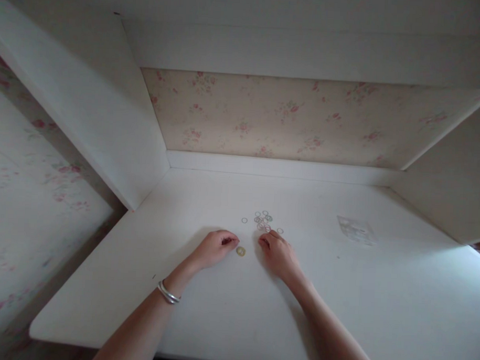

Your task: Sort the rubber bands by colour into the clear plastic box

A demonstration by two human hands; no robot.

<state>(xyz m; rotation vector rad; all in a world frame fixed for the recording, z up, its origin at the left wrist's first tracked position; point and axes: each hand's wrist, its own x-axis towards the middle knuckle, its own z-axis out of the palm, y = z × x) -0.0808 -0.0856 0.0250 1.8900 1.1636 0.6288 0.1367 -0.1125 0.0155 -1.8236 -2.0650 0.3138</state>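
Head view: pinching narrowly with bare left hand [215, 248], just beside small yellow rings [241, 251] on white tabletop [223, 316]; likewise with bare right hand [280, 255], near thin multicoloured rings [261, 223]; cannot tell whether holding anything.

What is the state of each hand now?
Left hand: closed beside yellow rings; any hold cannot be told.
Right hand: closed near thin rings; any hold cannot be told.

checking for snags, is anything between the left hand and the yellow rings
Nothing visible stands between them: the yellow rings lie close beside the left hand. The other rings sit farther back, near the right hand.
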